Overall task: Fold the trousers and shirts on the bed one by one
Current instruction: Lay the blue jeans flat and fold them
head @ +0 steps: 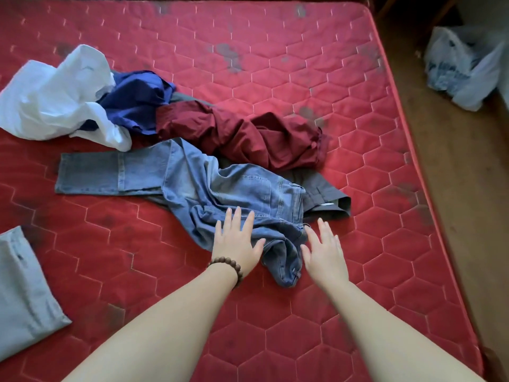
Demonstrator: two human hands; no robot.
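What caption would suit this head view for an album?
Both open hands, left and right, reach for crumpled jeans on a red mattress.

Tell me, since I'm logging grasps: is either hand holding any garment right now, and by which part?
Nothing is held. The left hand lies flat, fingers straight, on the blue jeans; the right hand is open beside their waistband end.

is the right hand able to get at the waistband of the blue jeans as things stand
Probably yes. The right hand is open right beside the bunched jeans; nothing lies between them. The left hand rests on the denim, off to the side.
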